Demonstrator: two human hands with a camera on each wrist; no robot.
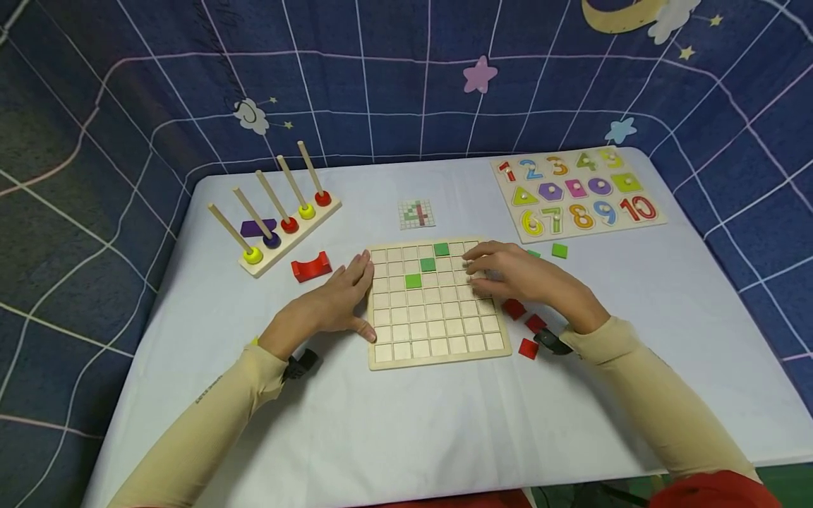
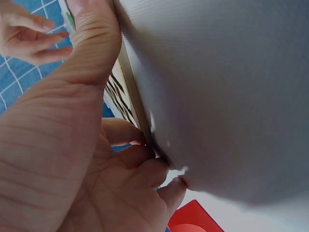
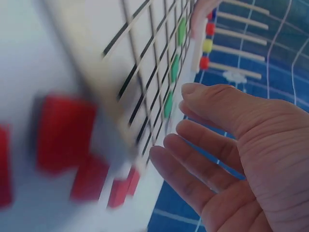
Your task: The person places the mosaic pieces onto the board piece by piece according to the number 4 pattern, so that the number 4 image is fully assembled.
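A wooden grid board lies on the table, with green square tiles in a diagonal row of three cells. My left hand rests against the board's left edge, thumb near the lower corner and fingers higher up. Over the board's upper right part hovers my right hand, its fingers loosely bent; in the right wrist view no tile shows between them. Several red tiles lie right of the board, below that hand. A loose green tile lies beyond it, beside another partly hidden one.
A small printed grid card lies behind the board. At the back left stands a peg stand with colored rings, near a red curved block and a purple block. A number puzzle board occupies the back right.
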